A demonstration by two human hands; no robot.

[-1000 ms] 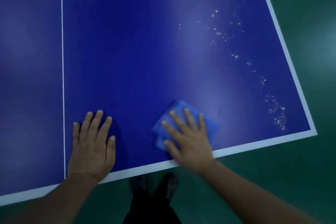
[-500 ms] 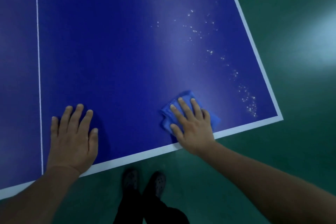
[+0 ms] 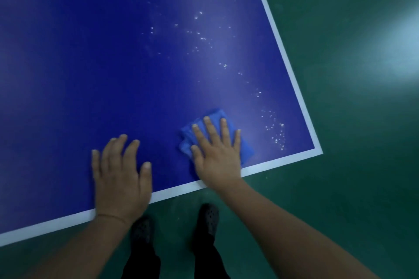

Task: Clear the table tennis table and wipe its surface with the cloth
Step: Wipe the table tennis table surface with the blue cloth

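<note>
The blue table tennis table [image 3: 90, 75] fills the upper left of the head view, with a white border along its near and right edges. A folded blue cloth [image 3: 246, 150] lies on it near the near right corner. My right hand [image 3: 216, 154] presses flat on the cloth with straight, spread fingers. My left hand [image 3: 120, 176] rests flat on the bare surface to the left of the cloth, by the near edge. White crumbs [image 3: 275, 129] are scattered in a band from the corner up toward the middle of the table.
Green floor [image 3: 340, 188] surrounds the table on the right and near side, with a bright light patch at the far right. My feet in dark shoes [image 3: 208, 217] stand just below the near edge. The table's corner [image 3: 318, 150] is right of the cloth.
The view has shifted right, so the centre line has left the frame. My right hand and the cloth have slid right along the near edge toward the corner. My left hand followed to the right.
</note>
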